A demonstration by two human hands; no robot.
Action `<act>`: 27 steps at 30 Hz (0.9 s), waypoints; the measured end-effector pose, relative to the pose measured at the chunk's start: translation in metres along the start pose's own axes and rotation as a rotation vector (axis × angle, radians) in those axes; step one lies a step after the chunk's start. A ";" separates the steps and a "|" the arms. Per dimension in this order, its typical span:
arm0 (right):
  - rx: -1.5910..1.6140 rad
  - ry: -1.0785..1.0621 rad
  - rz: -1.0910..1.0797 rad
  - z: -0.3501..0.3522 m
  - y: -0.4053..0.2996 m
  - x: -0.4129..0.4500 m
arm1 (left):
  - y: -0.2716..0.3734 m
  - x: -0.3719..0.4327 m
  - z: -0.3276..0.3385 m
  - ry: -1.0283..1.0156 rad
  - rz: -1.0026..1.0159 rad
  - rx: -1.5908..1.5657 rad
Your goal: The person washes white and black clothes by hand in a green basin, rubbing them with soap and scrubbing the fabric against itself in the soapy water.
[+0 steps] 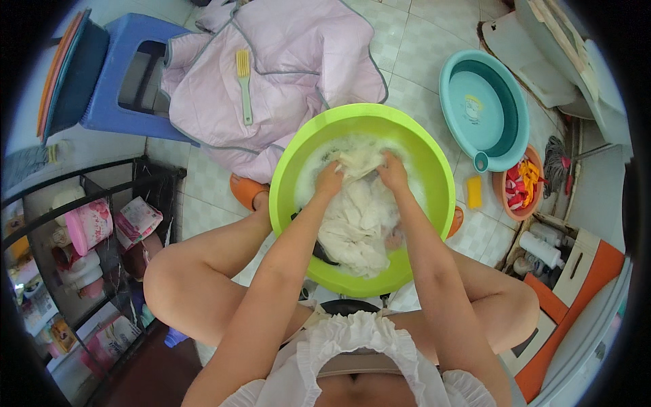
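Note:
A lime-green plastic basin (427, 147) stands on the floor between my knees, holding foamy water. A wet cream-white cloth (356, 219) lies bunched in it. Its far end is stretched between my hands near the basin's far side. My left hand (330, 179) grips the cloth's left part, and my right hand (392, 172) grips the right part. Something dark (323, 253) shows at the cloth's left edge, mostly hidden by it and my left forearm.
A pink quilt (305, 46) with a green-handled brush (244, 89) on it lies beyond the basin. A blue stool (132, 71) stands left. To the right are a teal basin (483, 107), a yellow sponge (474, 192) and an orange tub (513, 211) of coloured cloth. A black rack (96, 203) borders my left.

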State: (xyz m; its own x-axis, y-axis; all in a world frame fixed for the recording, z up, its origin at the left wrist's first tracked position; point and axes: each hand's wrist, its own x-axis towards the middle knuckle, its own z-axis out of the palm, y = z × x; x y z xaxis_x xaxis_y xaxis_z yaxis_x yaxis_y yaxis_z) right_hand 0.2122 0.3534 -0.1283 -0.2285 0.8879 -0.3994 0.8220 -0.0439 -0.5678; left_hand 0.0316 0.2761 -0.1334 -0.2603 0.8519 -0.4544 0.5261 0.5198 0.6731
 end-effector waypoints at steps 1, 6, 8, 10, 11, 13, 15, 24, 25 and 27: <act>0.003 0.018 0.008 0.001 0.004 -0.003 | 0.006 -0.001 0.000 -0.018 -0.020 0.011; 0.626 -0.276 0.026 -0.025 -0.048 -0.059 | 0.000 -0.019 0.004 -0.114 -0.071 -0.127; 0.666 -0.329 -0.110 -0.031 -0.065 -0.073 | -0.013 -0.022 0.007 -0.157 -0.091 -0.256; 0.435 -0.268 -0.260 -0.046 -0.086 -0.086 | -0.010 -0.025 0.006 -0.156 -0.055 -0.299; 0.202 -0.214 -0.395 -0.054 -0.101 -0.093 | -0.009 -0.029 0.001 -0.156 -0.034 -0.343; 0.122 -0.153 -0.422 -0.075 -0.102 -0.110 | 0.039 -0.053 -0.001 -0.165 0.103 -0.342; 0.049 -0.117 -0.491 -0.088 -0.113 -0.127 | 0.061 -0.068 -0.014 -0.173 -0.031 -0.788; 0.579 -0.302 -0.090 -0.130 -0.090 -0.169 | 0.122 -0.124 -0.074 -0.662 -0.107 -1.468; 0.579 -0.294 -0.096 -0.129 -0.080 -0.166 | 0.125 -0.128 -0.078 -0.666 -0.097 -1.463; 0.599 -0.217 0.064 -0.129 -0.073 -0.161 | 0.128 -0.136 -0.087 -0.733 -0.068 -1.522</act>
State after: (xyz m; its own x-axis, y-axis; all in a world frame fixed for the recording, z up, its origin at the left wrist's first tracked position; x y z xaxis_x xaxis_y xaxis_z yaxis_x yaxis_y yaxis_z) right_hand 0.2567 0.2726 0.0704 -0.3405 0.7650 -0.5466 0.4178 -0.3977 -0.8169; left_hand 0.0635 0.2323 0.0649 0.3848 0.8474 -0.3658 -0.7842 0.5092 0.3547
